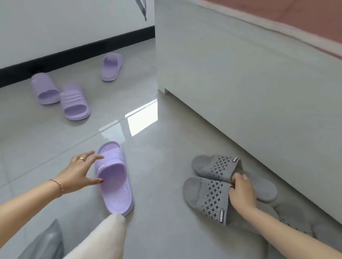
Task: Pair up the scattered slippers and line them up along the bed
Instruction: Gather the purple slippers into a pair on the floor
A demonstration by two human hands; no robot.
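Slippers lie scattered across a glossy grey tiled floor (158,239) beside a white bed frame (249,90) topped with pink bedding (295,14). A pair of grey knit slippers (212,185), patterned with star-shaped cutouts, sits side by side close to the bed's long side, toes pointing away from it; the right hand (241,192) pinches the straps of both at once, fingers closed around their inner edges. Near the middle of the floor, the left hand (78,172), wearing a ring and a thin bracelet, reaches with fingers spread and open toward a lilac slipper (114,178), fingertips touching its strap and its left edge. Three more lilac slippers rest farther off toward the white wall (53,10) and its black skirting board (70,57): two lie touching each other (61,95), one overlapping the other, and a single one (111,66) sits apart, nearer the corner of the bed frame. A pale trouser leg (101,243) and a grey cushion-like shape (44,246) fill the lower edge of the view. Window light reflects brightly off the tiles (142,117).
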